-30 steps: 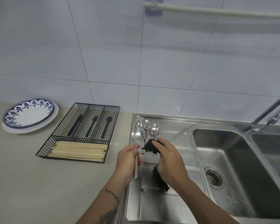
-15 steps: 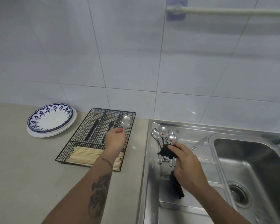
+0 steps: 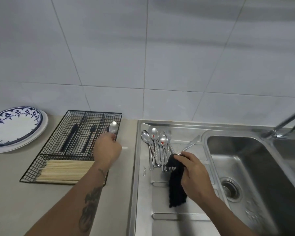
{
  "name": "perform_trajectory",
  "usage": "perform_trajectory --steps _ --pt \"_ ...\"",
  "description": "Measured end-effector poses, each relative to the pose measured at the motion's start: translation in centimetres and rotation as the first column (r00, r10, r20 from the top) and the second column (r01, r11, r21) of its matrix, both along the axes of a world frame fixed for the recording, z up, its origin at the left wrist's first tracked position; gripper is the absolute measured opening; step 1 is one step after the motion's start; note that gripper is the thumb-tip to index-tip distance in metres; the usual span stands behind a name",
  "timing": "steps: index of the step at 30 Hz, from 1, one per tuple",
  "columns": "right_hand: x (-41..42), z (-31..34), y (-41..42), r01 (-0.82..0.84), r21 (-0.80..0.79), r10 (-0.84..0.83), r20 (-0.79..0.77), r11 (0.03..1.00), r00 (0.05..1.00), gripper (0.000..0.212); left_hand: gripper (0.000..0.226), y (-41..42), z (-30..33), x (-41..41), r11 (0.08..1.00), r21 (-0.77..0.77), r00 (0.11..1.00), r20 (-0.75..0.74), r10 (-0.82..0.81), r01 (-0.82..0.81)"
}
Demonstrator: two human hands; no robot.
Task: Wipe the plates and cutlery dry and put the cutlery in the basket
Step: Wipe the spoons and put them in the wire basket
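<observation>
Spoon over the basket, more cutlery waiting

Sink of stainless steel (image 3: 245,167) with its flat draining board is the landmark here. Left of the sink, on the beige counter (image 3: 10,193), stands the black wire basket with compartments (image 3: 46,160). Its near compartment is full of pale wooden chopsticks (image 3: 65,169); the far compartments hold black utensils (image 3: 71,138). Further left of the sink, beyond the basket, lies a stack of round plates, the top one white with a blue pattern on the rim (image 3: 14,126). They seem already wiped, but I cannot tell this for sure.

On the draining board of the sink, the right hand (image 3: 194,172) grips a black cloth (image 3: 175,183), fingers curled round it; the cloth hangs down onto the board. Just behind this hand lies a bundle of steel spoons and forks (image 3: 155,147), and a steel knife (image 3: 189,145) beside them.

Left of the sink, the left hand (image 3: 107,149) pinches the handle of a shiny steel spoon (image 3: 113,127), its bowl over the rightmost far compartment of the basket; whether it touches the wire I cannot tell.

In my judgement the task is about half done: this spoon is nearly placed, and the bundle and knife are left to dry and move.
</observation>
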State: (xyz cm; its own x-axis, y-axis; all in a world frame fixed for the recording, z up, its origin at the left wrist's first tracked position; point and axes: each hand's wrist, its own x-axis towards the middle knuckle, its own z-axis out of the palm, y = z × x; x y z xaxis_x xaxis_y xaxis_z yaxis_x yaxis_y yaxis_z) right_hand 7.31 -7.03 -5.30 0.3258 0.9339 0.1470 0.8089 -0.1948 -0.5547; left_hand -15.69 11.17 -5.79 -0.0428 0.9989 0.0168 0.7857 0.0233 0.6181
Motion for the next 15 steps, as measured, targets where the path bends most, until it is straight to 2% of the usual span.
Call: perform_trajectory --steps 6,10,15 --pt "1.0 -0.2 -0.7 0.115 -0.008 -0.115 -0.075 0.993 0.990 0.052 0.025 -3.8 -1.3 5.7 0.973 0.055 0.973 -0.055 -0.223 0.226" --pt "1.9 -0.8 -1.1 0.136 -0.036 -0.138 -0.078 0.990 0.987 0.050 0.013 -6.3 -2.5 10.0 0.956 -0.051 0.957 0.048 -0.286 0.288" --pt "2.6 -2.1 -2.2 0.124 -0.119 -0.133 -0.066 0.985 0.989 0.049 0.018 -7.9 -3.3 13.5 0.943 -0.086 0.945 -0.031 -0.325 0.321"
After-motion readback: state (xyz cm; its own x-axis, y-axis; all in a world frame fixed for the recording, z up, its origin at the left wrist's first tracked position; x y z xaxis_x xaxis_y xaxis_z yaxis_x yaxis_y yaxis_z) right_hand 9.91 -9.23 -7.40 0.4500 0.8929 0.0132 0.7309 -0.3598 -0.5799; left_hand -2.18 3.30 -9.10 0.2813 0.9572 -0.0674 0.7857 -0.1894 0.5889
